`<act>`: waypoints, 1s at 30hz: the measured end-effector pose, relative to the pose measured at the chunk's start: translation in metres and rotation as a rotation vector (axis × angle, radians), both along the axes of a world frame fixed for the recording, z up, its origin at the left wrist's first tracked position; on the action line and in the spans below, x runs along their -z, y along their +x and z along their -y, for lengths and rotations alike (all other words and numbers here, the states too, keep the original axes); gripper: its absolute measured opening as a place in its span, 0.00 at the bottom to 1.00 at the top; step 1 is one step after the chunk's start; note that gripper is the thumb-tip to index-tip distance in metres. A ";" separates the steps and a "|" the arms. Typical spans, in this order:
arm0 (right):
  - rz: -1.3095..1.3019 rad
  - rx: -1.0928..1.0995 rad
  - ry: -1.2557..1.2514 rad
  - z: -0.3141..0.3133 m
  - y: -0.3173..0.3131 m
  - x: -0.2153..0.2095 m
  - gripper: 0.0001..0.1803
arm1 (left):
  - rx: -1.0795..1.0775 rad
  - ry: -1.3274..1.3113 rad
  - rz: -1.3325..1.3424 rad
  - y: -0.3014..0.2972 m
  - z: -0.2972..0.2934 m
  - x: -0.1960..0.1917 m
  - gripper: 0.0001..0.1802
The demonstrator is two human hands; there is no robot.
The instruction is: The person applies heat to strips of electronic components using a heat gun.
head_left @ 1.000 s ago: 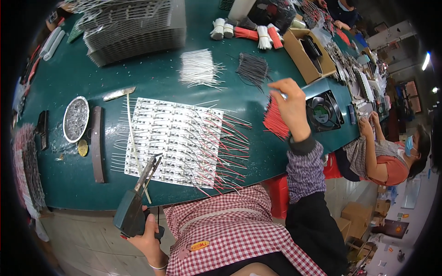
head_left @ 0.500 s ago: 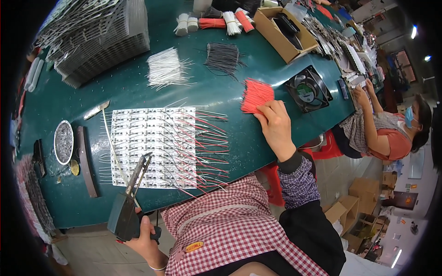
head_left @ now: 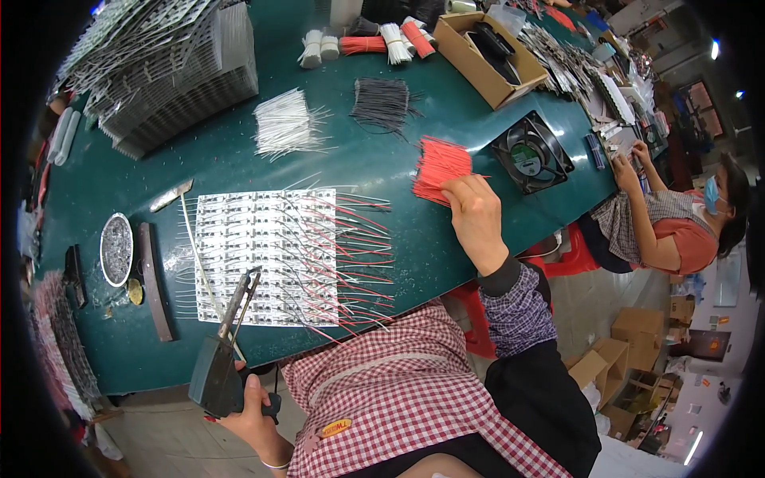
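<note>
My left hand point(head_left: 256, 416) is closed around the handle of a dark soldering gun point(head_left: 213, 373). Its tip, with a thin solder feed tube beside it, hovers over or rests on the lower middle of a white circuit board panel point(head_left: 231, 209); which one I cannot tell. Red, white and dark wires stick out of the panel's right side. My right hand point(head_left: 478, 213) pinches at the lower right edge of a pile of red wires point(head_left: 442, 163); how many wires lie between its fingertips is hidden. Further back are piles of white wires point(head_left: 283, 122) and black wires point(head_left: 381, 105).
A black fan point(head_left: 530, 155) stands right of the red wires, below a cardboard box point(head_left: 470, 60). To the left are an oval dish point(head_left: 117, 248), a dark bar point(head_left: 151, 279) and tall board stacks point(head_left: 183, 88). A co-worker point(head_left: 677, 231) sits at the right.
My right fingertips have shifted slightly at the pile, and some red wires at its lower edge now angle toward them. The soldering gun stays almost where it was over the panel.
</note>
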State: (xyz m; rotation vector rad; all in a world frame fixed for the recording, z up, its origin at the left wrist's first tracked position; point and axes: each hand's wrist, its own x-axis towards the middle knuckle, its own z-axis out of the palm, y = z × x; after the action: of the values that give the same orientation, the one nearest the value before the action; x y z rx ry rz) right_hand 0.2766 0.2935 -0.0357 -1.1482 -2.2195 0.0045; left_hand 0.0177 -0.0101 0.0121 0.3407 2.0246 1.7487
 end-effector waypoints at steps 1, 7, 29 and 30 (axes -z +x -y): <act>-0.002 -0.005 -0.014 0.000 0.000 -0.001 0.05 | 0.006 0.005 -0.007 0.000 0.000 0.000 0.24; -0.014 -0.028 -0.024 -0.002 0.001 -0.003 0.07 | 0.026 0.037 -0.029 0.000 -0.006 0.000 0.18; 0.600 -0.288 0.040 -0.018 -0.045 -0.087 0.08 | -0.012 0.107 -0.011 -0.013 -0.009 -0.010 0.22; 0.711 -0.324 0.079 -0.019 -0.054 -0.086 0.07 | -0.013 0.120 -0.008 -0.013 -0.010 -0.011 0.22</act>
State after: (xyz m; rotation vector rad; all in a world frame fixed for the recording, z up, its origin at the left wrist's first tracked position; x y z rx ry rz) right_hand 0.2228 0.3125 0.0502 -0.8023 -2.9753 -0.4101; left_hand 0.0051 -0.0003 0.0235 0.3728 1.9359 1.8844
